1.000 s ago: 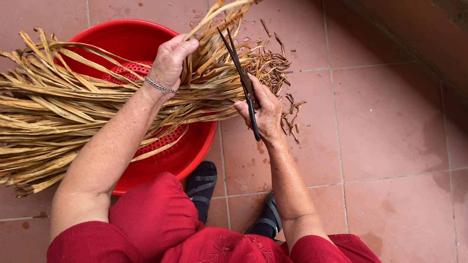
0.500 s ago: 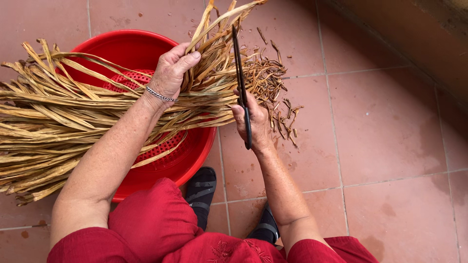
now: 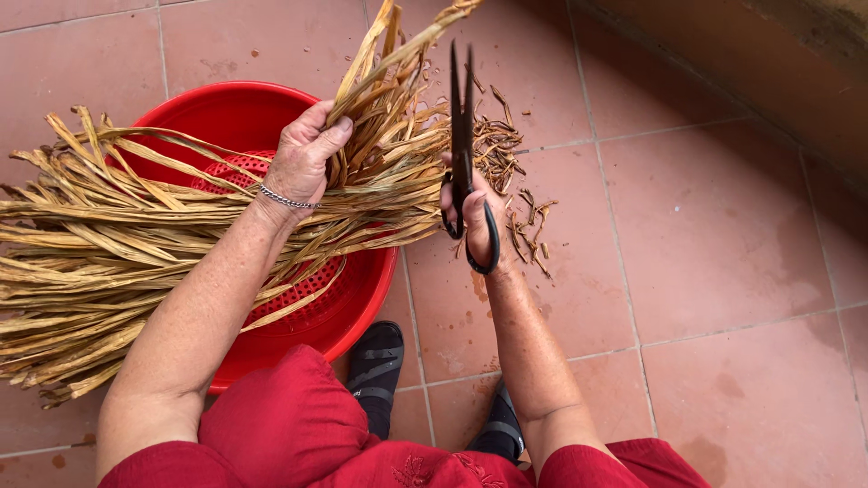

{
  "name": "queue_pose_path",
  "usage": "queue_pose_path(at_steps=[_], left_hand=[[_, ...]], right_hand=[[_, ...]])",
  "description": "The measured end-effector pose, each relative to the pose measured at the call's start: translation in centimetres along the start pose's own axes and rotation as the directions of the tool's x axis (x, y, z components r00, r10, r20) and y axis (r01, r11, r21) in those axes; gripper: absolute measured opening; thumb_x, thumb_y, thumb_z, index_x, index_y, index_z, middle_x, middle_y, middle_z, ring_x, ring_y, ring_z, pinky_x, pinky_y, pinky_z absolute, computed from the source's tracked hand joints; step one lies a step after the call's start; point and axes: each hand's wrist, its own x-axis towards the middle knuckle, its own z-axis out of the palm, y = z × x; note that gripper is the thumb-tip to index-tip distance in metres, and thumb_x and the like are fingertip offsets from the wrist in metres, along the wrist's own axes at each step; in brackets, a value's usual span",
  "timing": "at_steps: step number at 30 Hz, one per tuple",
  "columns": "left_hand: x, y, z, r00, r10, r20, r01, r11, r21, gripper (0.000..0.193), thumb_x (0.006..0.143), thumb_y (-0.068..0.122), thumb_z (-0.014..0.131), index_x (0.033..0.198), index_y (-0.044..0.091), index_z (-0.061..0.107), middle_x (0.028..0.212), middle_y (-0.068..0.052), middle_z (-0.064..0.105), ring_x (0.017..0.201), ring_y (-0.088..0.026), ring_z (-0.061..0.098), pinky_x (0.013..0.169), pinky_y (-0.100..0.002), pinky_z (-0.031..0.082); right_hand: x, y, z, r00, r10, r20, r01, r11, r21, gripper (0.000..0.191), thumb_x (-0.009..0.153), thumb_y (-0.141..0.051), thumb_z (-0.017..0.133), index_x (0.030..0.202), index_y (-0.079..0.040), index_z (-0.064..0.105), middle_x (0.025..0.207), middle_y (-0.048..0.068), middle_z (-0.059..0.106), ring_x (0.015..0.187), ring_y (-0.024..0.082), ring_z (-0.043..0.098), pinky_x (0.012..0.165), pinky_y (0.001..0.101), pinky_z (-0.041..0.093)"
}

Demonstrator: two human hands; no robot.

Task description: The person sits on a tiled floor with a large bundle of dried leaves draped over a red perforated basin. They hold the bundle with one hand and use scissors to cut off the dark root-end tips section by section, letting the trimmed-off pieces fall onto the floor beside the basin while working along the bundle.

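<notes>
Over the red basin (image 3: pixel 212 113), which stands on the tiled floor (image 3: pixel 723 235), a person holds a big bundle of dry, straw-coloured leaves (image 3: pixel 117 244). Most of the bundle lies across the basin and reaches out past its left rim, where the ends spread loosely above the tiles. Inside the basin sits a red perforated basket (image 3: pixel 307 294), and the leaves cover the greater part of it.

The left hand (image 3: pixel 303 158) is above the right part of the basin. It is closed around a bunch of the leaves, with the thumb on top and the fingers wrapped round the stalks, and the ends of this bunch rise up and point away from the person. A thin silver bracelet (image 3: pixel 285 199) lies on this wrist.

Just to the right of the basin, the right hand (image 3: pixel 475 217) grips black scissors (image 3: pixel 461 136) by the loops of the handle. The blades point upward, away from the person, and they stand almost together, with only a thin gap between them. They are just beside the raised leaf ends; whether they touch the leaves I cannot tell.

On the floor to the right of the basin, behind the scissors and beside them, lies a small heap of short brown leaf cuttings (image 3: pixel 511 172). Near the lower rim of the basin are the person's feet in dark sandals (image 3: pixel 375 361), and the red clothing (image 3: pixel 298 425) of the person.
</notes>
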Motion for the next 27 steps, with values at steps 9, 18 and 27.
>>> queue_pose_path(at_steps=[9,18,27], left_hand=[[-0.6,1.5,1.1,0.988,-0.141,0.061,0.129,0.978,0.165,0.032,0.104,0.007,0.060,0.135,0.000,0.064,0.124,-0.006,0.072,0.111,-0.010,0.067,0.102,-0.027,0.056],[-0.5,1.8,1.5,0.993,-0.113,0.037,0.094,0.938,0.333,0.034,0.105,0.008,0.062,0.138,0.000,0.063,0.119,-0.005,0.070,0.105,-0.009,0.064,0.096,-0.027,0.055],[-0.2,1.4,1.0,0.986,-0.161,0.055,0.145,0.965,0.220,0.034,0.104,0.008,0.060,0.137,0.000,0.063,0.122,-0.004,0.071,0.110,-0.009,0.066,0.101,-0.026,0.055]], right_hand=[[0.8,-1.5,-2.2,0.988,-0.066,-0.141,0.057,0.996,-0.071,0.110,0.090,-0.089,0.039,0.155,-0.001,0.048,0.090,-0.001,0.059,0.076,0.007,0.050,0.070,0.0256,0.044],[0.3,-2.0,-3.1,0.973,-0.208,-0.098,0.172,0.940,-0.296,0.094,0.101,-0.079,0.046,0.157,-0.003,0.045,0.089,-0.001,0.054,0.083,0.008,0.052,0.075,0.0258,0.046],[0.3,-1.5,-4.2,0.984,-0.117,-0.136,0.095,0.983,-0.160,0.101,0.094,-0.084,0.040,0.155,-0.004,0.048,0.084,-0.004,0.053,0.069,0.006,0.043,0.063,0.0243,0.038]])
